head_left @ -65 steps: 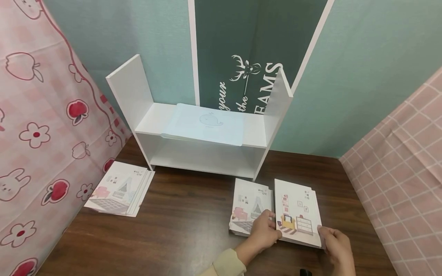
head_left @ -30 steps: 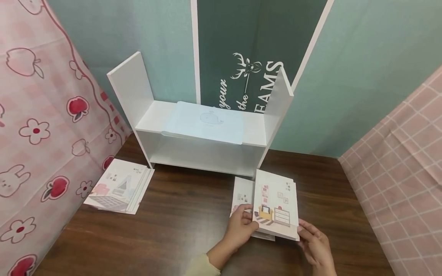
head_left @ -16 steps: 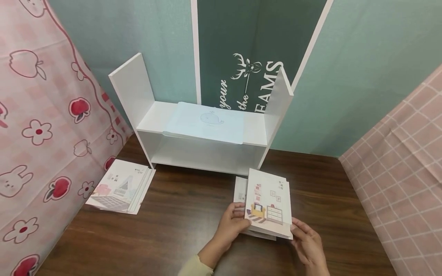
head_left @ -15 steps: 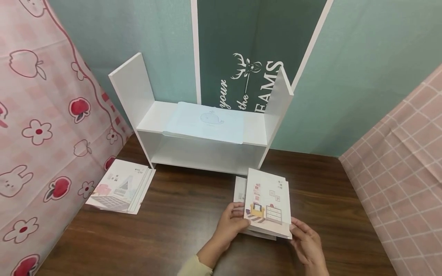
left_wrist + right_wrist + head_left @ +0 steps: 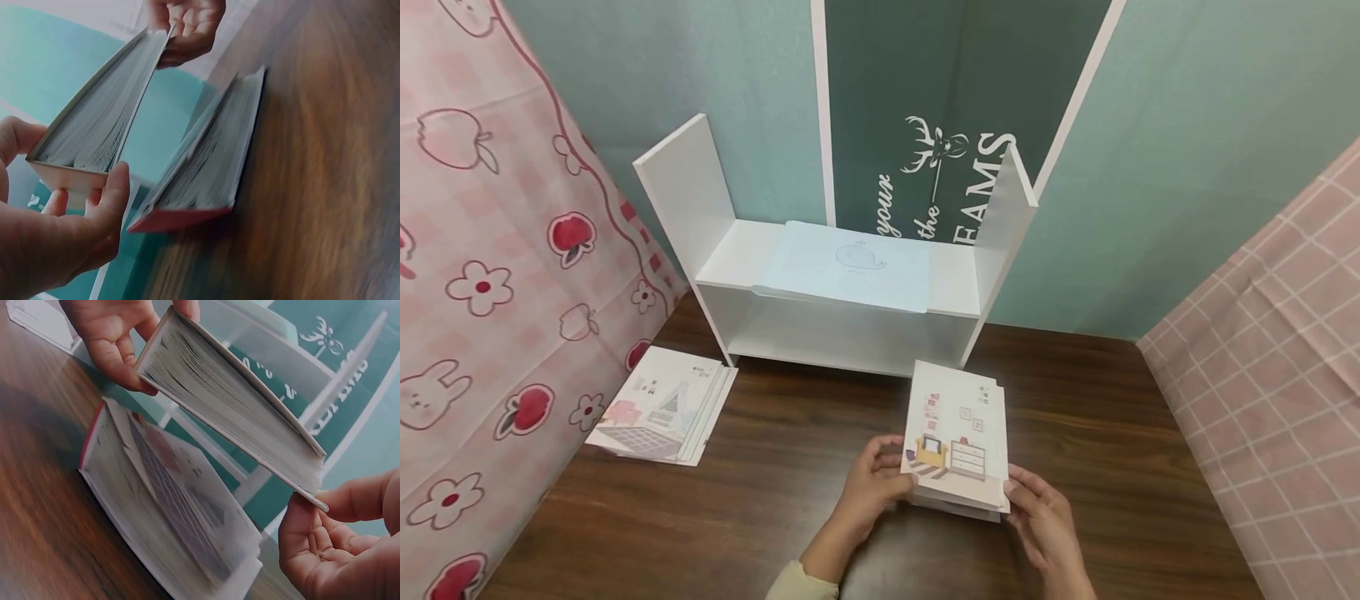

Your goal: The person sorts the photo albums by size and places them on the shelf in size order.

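Both hands hold a stack of notebooks (image 5: pixel 957 442) with a yellow armchair on the cover, tilted a little above the table. My left hand (image 5: pixel 872 477) grips its near left corner and my right hand (image 5: pixel 1033 502) holds its near right corner. Directly beneath lies a second notebook stack (image 5: pixel 206 169) with a pink spine, flat on the wood. In the right wrist view the held stack (image 5: pixel 231 400) hangs clear of the lower stack (image 5: pixel 169 512), with a gap between them.
A white two-tier shelf (image 5: pixel 730 250) stands at the back, a pale blue whale folder (image 5: pixel 850 267) on its upper board. A third notebook pile (image 5: pixel 662 408) lies at the table's left. Pink patterned cloths hang on both sides.
The armchair-cover stack lay beside the other stack on its right. Both hands lifted it and carried it left until it hangs over that stack.
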### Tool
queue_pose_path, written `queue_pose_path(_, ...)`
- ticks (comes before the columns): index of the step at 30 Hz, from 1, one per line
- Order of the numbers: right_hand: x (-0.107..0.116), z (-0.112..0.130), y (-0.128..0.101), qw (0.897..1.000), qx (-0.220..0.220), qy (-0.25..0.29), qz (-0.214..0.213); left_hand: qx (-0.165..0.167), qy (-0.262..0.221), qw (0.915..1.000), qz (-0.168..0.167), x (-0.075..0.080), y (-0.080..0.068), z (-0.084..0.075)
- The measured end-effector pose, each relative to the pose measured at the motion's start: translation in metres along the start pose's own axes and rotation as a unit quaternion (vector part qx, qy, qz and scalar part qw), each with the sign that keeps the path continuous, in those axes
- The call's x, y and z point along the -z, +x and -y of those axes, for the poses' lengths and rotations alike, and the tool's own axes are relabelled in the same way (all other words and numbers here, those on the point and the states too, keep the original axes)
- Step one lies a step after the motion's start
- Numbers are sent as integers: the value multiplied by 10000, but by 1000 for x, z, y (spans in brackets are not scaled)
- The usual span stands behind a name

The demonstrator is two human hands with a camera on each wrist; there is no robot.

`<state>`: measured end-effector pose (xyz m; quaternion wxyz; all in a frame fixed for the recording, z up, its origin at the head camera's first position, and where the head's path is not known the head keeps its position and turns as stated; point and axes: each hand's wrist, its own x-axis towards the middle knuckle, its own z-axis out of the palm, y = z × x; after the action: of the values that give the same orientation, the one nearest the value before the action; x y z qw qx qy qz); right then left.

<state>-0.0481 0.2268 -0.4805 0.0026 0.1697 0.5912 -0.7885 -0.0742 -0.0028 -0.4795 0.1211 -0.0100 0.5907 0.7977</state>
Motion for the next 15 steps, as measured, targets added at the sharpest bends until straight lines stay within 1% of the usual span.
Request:
queue_pose_path(3, -8, 1, 0, 9999, 17, -62, 84, -67, 60, 10000, 5, 8, 0, -4)
queue_pose_path(7, -16, 1, 2, 9999, -49, -58, 83, -93, 69, 9999, 23, 16, -1, -9)
queue_pose_path(11, -26, 2, 4, 9997, -156, 2, 160, -108, -93, 9999, -62, 24, -1, -12)
queue_pose_path(15, -36, 0, 5, 9991, -147, 83, 398, -174, -272, 9993, -162, 34, -1, -13)
